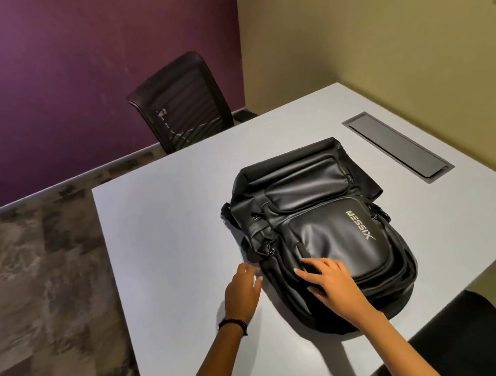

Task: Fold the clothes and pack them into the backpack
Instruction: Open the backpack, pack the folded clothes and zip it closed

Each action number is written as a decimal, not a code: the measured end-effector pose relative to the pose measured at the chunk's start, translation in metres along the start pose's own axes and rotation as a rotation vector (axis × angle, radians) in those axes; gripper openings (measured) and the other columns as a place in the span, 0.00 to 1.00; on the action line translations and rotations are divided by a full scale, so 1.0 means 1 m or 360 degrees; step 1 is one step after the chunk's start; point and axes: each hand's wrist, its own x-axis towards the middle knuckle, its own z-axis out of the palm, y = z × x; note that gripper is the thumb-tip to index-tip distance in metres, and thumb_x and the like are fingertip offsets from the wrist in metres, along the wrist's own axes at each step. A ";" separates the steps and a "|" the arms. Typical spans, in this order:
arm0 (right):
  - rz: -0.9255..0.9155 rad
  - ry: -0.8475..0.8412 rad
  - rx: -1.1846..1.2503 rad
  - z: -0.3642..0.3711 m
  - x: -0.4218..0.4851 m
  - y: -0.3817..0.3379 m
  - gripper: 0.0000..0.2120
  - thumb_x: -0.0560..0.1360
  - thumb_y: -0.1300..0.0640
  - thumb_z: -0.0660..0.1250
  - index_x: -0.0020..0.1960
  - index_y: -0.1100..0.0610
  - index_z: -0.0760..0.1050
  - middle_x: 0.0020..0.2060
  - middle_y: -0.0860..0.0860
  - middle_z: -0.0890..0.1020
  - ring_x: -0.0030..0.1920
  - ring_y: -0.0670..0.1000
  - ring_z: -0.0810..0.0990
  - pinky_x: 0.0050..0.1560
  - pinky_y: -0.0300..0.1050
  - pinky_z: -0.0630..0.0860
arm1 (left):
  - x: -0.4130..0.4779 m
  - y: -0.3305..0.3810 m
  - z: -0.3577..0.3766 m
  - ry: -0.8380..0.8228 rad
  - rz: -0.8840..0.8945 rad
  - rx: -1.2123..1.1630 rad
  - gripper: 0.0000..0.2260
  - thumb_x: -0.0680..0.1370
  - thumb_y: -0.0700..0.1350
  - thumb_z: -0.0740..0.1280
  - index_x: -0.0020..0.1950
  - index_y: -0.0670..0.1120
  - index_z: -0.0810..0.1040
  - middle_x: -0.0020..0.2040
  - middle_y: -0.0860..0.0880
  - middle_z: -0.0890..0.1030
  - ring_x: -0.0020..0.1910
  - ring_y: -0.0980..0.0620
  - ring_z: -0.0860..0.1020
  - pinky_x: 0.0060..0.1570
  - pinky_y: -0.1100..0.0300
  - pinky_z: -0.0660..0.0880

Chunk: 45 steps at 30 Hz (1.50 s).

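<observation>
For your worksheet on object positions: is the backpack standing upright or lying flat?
Lying flat. The backpack rests on the table, front pockets facing up.

- A purple wall (56,72) meets a yellowish wall (373,2) at the room's corner.
- Mottled grey-brown carpet (27,290) covers the floor.
- A black mesh-backed chair (179,100) stands at the far edge of the white worktop (163,218).
- A dark cable hatch (397,146) is set into the worktop near its right edge.
</observation>
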 end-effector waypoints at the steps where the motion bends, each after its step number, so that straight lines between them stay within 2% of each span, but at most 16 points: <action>1: -0.0024 0.0020 -0.0019 -0.001 0.000 0.000 0.27 0.63 0.59 0.78 0.60 0.47 0.77 0.58 0.49 0.80 0.51 0.54 0.81 0.48 0.48 0.77 | 0.001 0.001 0.000 0.0028 -0.0038 -0.0025 0.11 0.81 0.47 0.60 0.60 0.45 0.76 0.62 0.49 0.76 0.56 0.51 0.77 0.50 0.65 0.69; 3: -0.0052 0.0045 -0.0068 -0.002 -0.001 0.002 0.27 0.63 0.60 0.77 0.60 0.47 0.77 0.58 0.46 0.80 0.50 0.51 0.81 0.48 0.44 0.77 | 0.005 0.007 -0.001 0.0059 -0.0081 0.0021 0.09 0.81 0.49 0.60 0.52 0.47 0.77 0.53 0.50 0.80 0.49 0.51 0.78 0.40 0.65 0.64; 6: -0.0060 0.0002 -0.0060 -0.002 -0.002 0.007 0.27 0.67 0.60 0.74 0.64 0.47 0.74 0.61 0.44 0.78 0.52 0.48 0.79 0.51 0.43 0.75 | 0.017 0.012 0.002 0.0024 -0.0082 0.0181 0.10 0.81 0.54 0.58 0.44 0.49 0.70 0.41 0.50 0.77 0.40 0.51 0.75 0.33 0.62 0.61; 8: -0.0037 -0.0028 -0.0009 -0.003 -0.004 0.009 0.27 0.69 0.61 0.73 0.65 0.47 0.73 0.62 0.44 0.77 0.53 0.48 0.78 0.53 0.44 0.75 | 0.024 0.015 0.005 -0.0028 -0.0093 0.0334 0.12 0.81 0.55 0.56 0.45 0.48 0.68 0.41 0.49 0.77 0.40 0.49 0.75 0.36 0.60 0.64; 12: -0.0015 -0.0088 0.0102 -0.002 -0.002 0.010 0.26 0.71 0.61 0.71 0.66 0.47 0.72 0.64 0.44 0.76 0.56 0.49 0.77 0.57 0.44 0.72 | 0.036 0.014 0.012 -0.0097 -0.0132 0.0569 0.18 0.81 0.56 0.54 0.53 0.42 0.73 0.49 0.45 0.80 0.49 0.45 0.78 0.43 0.55 0.70; 17: 0.0023 -0.0086 0.0226 0.001 0.002 0.013 0.22 0.72 0.57 0.69 0.66 0.48 0.73 0.64 0.45 0.75 0.60 0.51 0.76 0.61 0.42 0.65 | 0.041 0.013 0.015 -0.0129 -0.0129 0.0561 0.17 0.82 0.53 0.55 0.52 0.41 0.75 0.51 0.44 0.80 0.50 0.44 0.78 0.44 0.56 0.70; 19: 0.0043 -0.0050 0.0281 0.001 0.004 0.011 0.18 0.75 0.49 0.63 0.64 0.49 0.74 0.63 0.45 0.76 0.61 0.49 0.75 0.62 0.40 0.64 | 0.040 0.016 0.015 -0.0140 -0.0117 0.0566 0.14 0.81 0.48 0.55 0.52 0.40 0.75 0.51 0.43 0.80 0.50 0.43 0.78 0.42 0.56 0.68; 21: 0.0067 -0.0019 0.0347 -0.001 0.008 0.008 0.20 0.76 0.43 0.56 0.63 0.49 0.76 0.62 0.45 0.77 0.61 0.47 0.74 0.62 0.39 0.64 | 0.039 0.018 0.014 -0.0162 -0.0118 0.0570 0.11 0.80 0.42 0.55 0.50 0.40 0.76 0.50 0.42 0.80 0.49 0.43 0.78 0.37 0.58 0.63; 23: 0.0087 0.0002 0.0384 -0.003 0.012 0.006 0.17 0.78 0.46 0.57 0.62 0.51 0.77 0.61 0.46 0.77 0.62 0.47 0.73 0.62 0.38 0.62 | 0.038 0.018 0.013 -0.0177 -0.0107 0.0551 0.09 0.78 0.39 0.56 0.48 0.40 0.76 0.47 0.43 0.80 0.47 0.43 0.78 0.29 0.58 0.58; 26: 0.0106 0.0019 0.0403 -0.003 0.016 0.004 0.15 0.78 0.52 0.62 0.62 0.52 0.76 0.62 0.47 0.76 0.64 0.48 0.72 0.62 0.37 0.60 | 0.034 0.016 0.011 -0.0169 -0.0097 0.0504 0.07 0.78 0.40 0.57 0.42 0.44 0.73 0.36 0.48 0.75 0.46 0.43 0.78 0.28 0.61 0.55; 31: 0.0095 -0.0004 0.0346 0.000 0.027 -0.005 0.17 0.78 0.50 0.62 0.64 0.55 0.75 0.66 0.49 0.73 0.67 0.50 0.69 0.67 0.43 0.59 | 0.029 0.012 0.008 -0.0108 -0.0098 0.0509 0.18 0.81 0.56 0.55 0.50 0.43 0.74 0.48 0.45 0.81 0.48 0.45 0.79 0.39 0.59 0.65; 34: 0.0078 -0.0047 0.0281 0.002 0.039 -0.009 0.19 0.77 0.50 0.62 0.65 0.56 0.74 0.67 0.51 0.72 0.68 0.52 0.69 0.69 0.48 0.60 | 0.033 0.011 0.006 -0.0042 -0.0120 0.0415 0.16 0.80 0.59 0.56 0.44 0.47 0.69 0.44 0.48 0.79 0.45 0.47 0.79 0.34 0.60 0.63; 36: 0.0069 -0.0063 0.0257 0.004 0.048 -0.011 0.18 0.77 0.52 0.63 0.65 0.58 0.74 0.67 0.53 0.72 0.68 0.54 0.69 0.69 0.49 0.62 | 0.038 0.012 0.003 0.0041 -0.0122 0.0353 0.16 0.79 0.60 0.58 0.44 0.47 0.67 0.42 0.49 0.77 0.45 0.48 0.78 0.34 0.60 0.64; 40: 0.0032 -0.0078 0.0200 0.006 0.064 -0.015 0.15 0.75 0.58 0.66 0.60 0.60 0.78 0.63 0.56 0.76 0.64 0.56 0.74 0.65 0.49 0.68 | 0.048 0.008 0.003 0.0309 0.0029 0.0295 0.19 0.75 0.58 0.66 0.55 0.44 0.73 0.54 0.46 0.75 0.53 0.47 0.73 0.50 0.57 0.73; 43: -0.0002 0.0009 0.0224 0.006 0.072 -0.016 0.11 0.70 0.64 0.70 0.52 0.59 0.82 0.53 0.53 0.82 0.55 0.52 0.79 0.55 0.44 0.76 | 0.052 0.010 0.003 0.0230 0.0076 0.0275 0.26 0.74 0.56 0.68 0.67 0.45 0.69 0.69 0.43 0.67 0.69 0.44 0.65 0.65 0.52 0.66; 45: -0.0039 0.0035 0.0211 0.006 0.076 -0.016 0.11 0.66 0.67 0.73 0.47 0.57 0.83 0.44 0.49 0.82 0.49 0.46 0.78 0.50 0.40 0.78 | 0.054 0.011 0.003 0.0118 0.0076 0.0320 0.29 0.76 0.55 0.66 0.73 0.45 0.63 0.75 0.43 0.60 0.75 0.45 0.57 0.71 0.52 0.60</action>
